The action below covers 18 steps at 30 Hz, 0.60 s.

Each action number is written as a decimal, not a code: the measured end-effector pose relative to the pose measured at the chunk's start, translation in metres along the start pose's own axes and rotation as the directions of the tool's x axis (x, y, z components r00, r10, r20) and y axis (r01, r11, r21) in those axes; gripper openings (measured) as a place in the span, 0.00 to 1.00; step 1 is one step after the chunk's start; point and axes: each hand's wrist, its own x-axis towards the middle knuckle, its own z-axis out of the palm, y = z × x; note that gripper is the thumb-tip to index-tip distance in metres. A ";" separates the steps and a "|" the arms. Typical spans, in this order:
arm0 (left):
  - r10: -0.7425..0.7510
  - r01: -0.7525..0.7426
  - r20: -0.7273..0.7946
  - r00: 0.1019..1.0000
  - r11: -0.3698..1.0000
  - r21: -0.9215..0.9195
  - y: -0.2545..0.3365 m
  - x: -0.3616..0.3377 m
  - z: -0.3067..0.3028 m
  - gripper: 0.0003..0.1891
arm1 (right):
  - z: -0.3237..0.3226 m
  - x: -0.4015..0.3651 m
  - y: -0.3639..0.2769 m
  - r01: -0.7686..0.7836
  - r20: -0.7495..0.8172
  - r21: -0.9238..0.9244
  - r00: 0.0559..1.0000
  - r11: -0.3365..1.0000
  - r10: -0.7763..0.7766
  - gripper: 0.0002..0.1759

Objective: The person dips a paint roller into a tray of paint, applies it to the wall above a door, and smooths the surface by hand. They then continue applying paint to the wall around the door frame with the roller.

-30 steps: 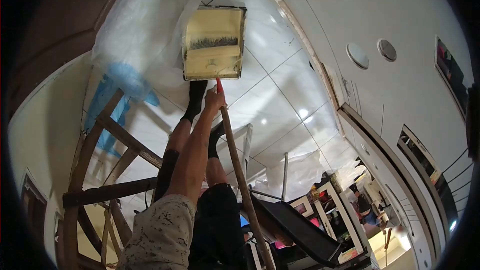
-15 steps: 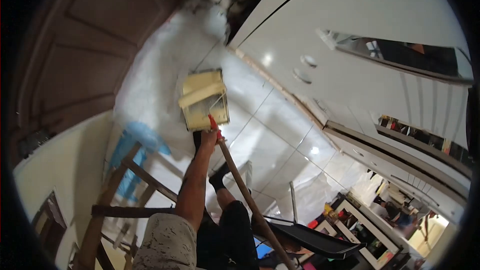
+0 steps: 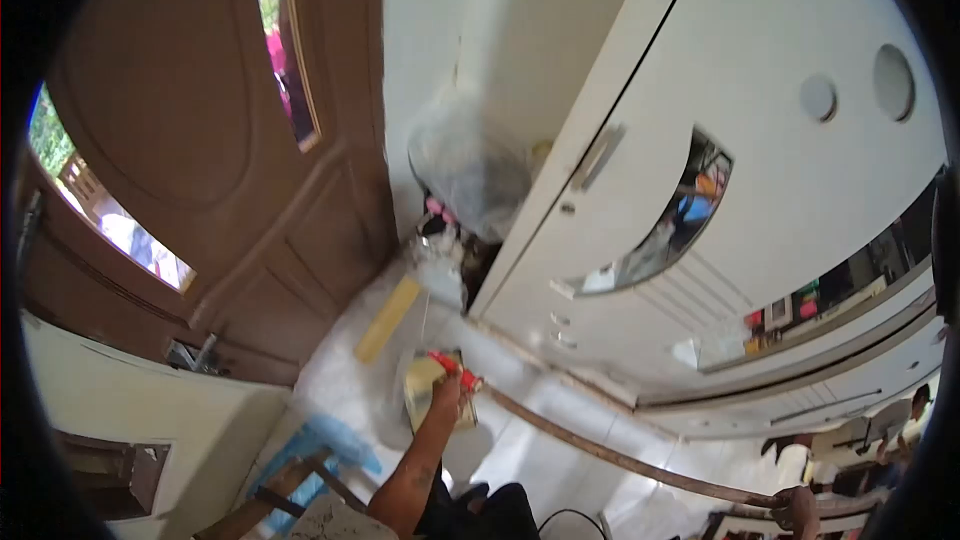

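My left hand (image 3: 450, 395) is closed around the red handle of a paint roller (image 3: 388, 322). The roller's sleeve is coated in pale yellow and hangs in the air beyond the tray, near the brown door. A long wooden pole (image 3: 600, 455) runs from the handle to the lower right. There my right hand (image 3: 797, 512) grips the pole near its far end. Beneath my left hand lies a paint tray (image 3: 420, 400) with pale yellow paint, partly hidden by the hand and forearm.
A brown door (image 3: 330, 190) stands at left, a white cabinet (image 3: 640, 210) with mirror insets at right. In the corner sits a plastic-wrapped bundle (image 3: 470, 170). Plastic sheeting and a blue plastic bag (image 3: 325, 440) cover part of the tiles, beside a wooden frame (image 3: 285, 490).
The roller has risen out of the tray and swung towards the door. The pole now slants further to the right, and my right hand has come into view. My view has tipped upward.
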 end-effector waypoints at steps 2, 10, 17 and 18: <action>0.074 -0.073 0.006 0.997 0.996 -0.049 0.014 -0.014 0.005 0.10 | -0.013 0.029 -0.030 0.045 0.186 -0.059 0.982 0.997 -0.034 0.19; 0.483 -0.484 -0.082 0.872 0.875 0.003 0.107 -0.141 0.083 0.09 | 0.069 0.194 -0.019 0.356 0.549 0.239 0.718 0.904 -0.428 0.20; 0.854 -0.849 -0.078 0.515 0.520 0.094 0.173 -0.222 0.181 0.07 | 0.087 0.274 -0.101 0.362 0.404 0.489 0.712 0.793 -0.574 0.18; 0.888 -0.884 -0.019 0.460 0.460 0.082 0.185 -0.233 0.196 0.07 | 0.085 0.282 -0.111 0.358 0.391 0.516 0.710 0.778 -0.585 0.17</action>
